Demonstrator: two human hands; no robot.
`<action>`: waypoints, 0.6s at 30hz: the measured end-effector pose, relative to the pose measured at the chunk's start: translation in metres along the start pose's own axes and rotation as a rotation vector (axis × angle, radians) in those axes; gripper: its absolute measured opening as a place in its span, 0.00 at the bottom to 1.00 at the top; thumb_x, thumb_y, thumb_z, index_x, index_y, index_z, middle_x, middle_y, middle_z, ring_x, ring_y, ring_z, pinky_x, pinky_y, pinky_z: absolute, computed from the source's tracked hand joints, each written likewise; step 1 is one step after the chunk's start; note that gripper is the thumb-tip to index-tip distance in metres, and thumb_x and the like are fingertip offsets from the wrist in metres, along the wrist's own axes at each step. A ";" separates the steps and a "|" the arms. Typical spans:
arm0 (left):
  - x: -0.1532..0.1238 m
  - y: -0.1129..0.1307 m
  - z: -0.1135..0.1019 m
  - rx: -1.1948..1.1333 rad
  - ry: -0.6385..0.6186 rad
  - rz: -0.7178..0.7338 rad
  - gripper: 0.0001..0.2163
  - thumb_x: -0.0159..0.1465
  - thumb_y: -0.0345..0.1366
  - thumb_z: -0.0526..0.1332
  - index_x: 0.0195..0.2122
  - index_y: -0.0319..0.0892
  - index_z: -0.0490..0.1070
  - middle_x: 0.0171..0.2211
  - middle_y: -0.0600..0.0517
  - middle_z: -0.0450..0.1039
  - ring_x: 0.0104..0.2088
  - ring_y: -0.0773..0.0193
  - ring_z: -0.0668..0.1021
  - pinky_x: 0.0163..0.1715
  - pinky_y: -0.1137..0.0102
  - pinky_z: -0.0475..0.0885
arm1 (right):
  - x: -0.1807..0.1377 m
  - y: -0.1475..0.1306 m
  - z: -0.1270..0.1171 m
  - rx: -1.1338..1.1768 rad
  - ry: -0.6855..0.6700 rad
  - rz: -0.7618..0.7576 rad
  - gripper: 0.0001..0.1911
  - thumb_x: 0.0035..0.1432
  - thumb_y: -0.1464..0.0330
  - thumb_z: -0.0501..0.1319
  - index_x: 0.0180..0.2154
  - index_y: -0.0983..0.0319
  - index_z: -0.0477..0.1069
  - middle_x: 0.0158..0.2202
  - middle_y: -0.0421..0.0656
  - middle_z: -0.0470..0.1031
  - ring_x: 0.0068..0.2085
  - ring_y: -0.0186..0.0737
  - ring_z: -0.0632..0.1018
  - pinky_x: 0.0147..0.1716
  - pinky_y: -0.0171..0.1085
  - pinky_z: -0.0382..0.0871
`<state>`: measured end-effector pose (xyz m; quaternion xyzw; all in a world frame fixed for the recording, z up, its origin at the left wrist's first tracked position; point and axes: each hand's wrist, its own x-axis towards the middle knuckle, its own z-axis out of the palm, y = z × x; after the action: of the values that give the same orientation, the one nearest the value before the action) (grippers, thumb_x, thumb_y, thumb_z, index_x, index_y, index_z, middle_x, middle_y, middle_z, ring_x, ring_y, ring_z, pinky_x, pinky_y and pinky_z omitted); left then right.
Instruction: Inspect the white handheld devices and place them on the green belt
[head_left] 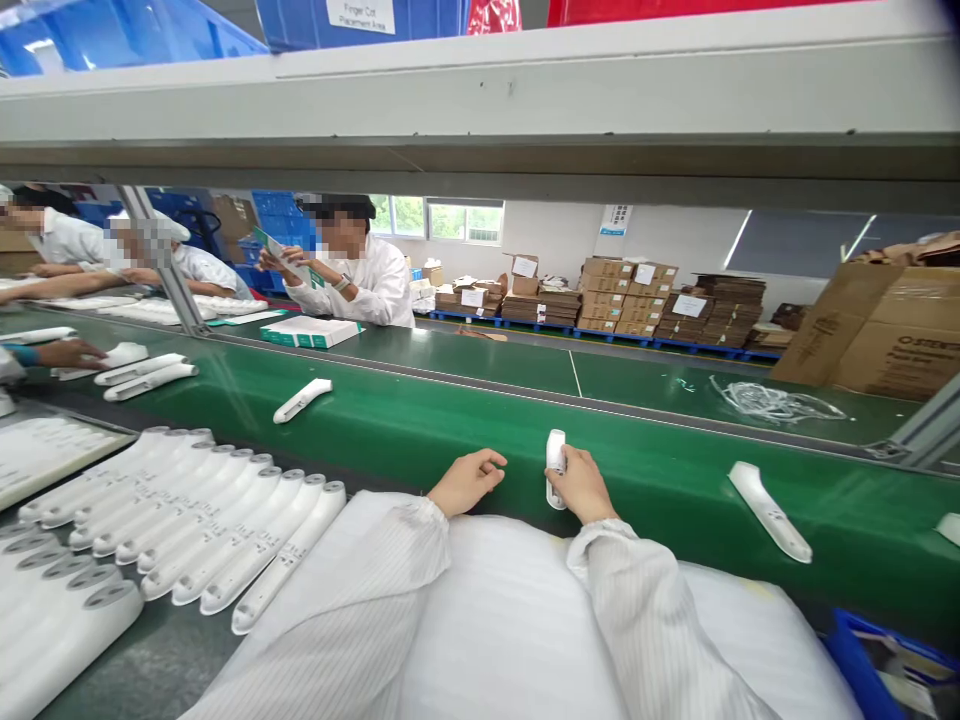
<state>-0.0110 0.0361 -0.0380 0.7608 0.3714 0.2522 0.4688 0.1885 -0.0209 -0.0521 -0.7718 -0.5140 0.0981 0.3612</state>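
Note:
My right hand (pixel 583 485) grips a slim white handheld plastic device (pixel 556 455), held upright over the green conveyor belt (pixel 420 420). A dark oval shows near the device's lower end; its exact kind is unclear. To its left hovers my left hand (pixel 469 482), fingers loosely bent and apart, with nothing in it. A similar white device (pixel 770 512) lies on the belt to the right, and another device (pixel 302 400) lies farther left. Below my hands is a white foam sheet (pixel 517 610).
Rows of white devices (pixel 225 530) lie at the left on the dark bench. A co-worker's hand (pixel 71 354) touches devices on the belt. Another person (pixel 360 270) holds a flat box across the line. An overhead shelf (pixel 480 100) spans the top; a blue bin (pixel 892 660) stands lower right.

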 end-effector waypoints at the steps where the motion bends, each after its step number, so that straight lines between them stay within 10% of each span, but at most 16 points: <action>1: 0.001 0.001 0.000 -0.001 0.000 0.003 0.15 0.52 0.43 0.58 0.38 0.41 0.69 0.27 0.54 0.68 0.26 0.68 0.71 0.31 0.71 0.66 | 0.000 -0.003 -0.002 0.015 0.034 -0.008 0.18 0.46 0.68 0.60 0.42 0.60 0.69 0.44 0.50 0.68 0.49 0.50 0.68 0.48 0.44 0.60; 5: 0.003 0.013 0.003 0.014 0.009 0.005 0.19 0.50 0.48 0.58 0.38 0.41 0.69 0.29 0.52 0.70 0.28 0.65 0.72 0.32 0.70 0.68 | -0.003 -0.022 -0.009 0.114 0.150 -0.203 0.18 0.49 0.70 0.57 0.45 0.59 0.68 0.47 0.48 0.68 0.50 0.47 0.67 0.50 0.44 0.60; 12: 0.019 0.024 0.006 0.120 -0.059 0.012 0.24 0.47 0.57 0.57 0.38 0.45 0.70 0.34 0.52 0.76 0.38 0.55 0.75 0.39 0.65 0.68 | -0.015 -0.042 -0.014 -0.050 -0.234 -0.400 0.16 0.53 0.67 0.53 0.45 0.55 0.66 0.31 0.37 0.76 0.33 0.38 0.75 0.31 0.34 0.66; 18: 0.029 0.018 0.008 0.298 -0.062 -0.030 0.20 0.50 0.56 0.52 0.38 0.53 0.69 0.36 0.62 0.76 0.42 0.56 0.75 0.41 0.66 0.67 | -0.013 -0.037 -0.026 -0.012 -0.361 -0.412 0.19 0.52 0.65 0.54 0.48 0.55 0.61 0.33 0.35 0.76 0.38 0.38 0.76 0.33 0.34 0.66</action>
<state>0.0178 0.0506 -0.0244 0.8238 0.4013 0.1638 0.3654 0.1692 -0.0359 -0.0122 -0.6232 -0.7168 0.1554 0.2714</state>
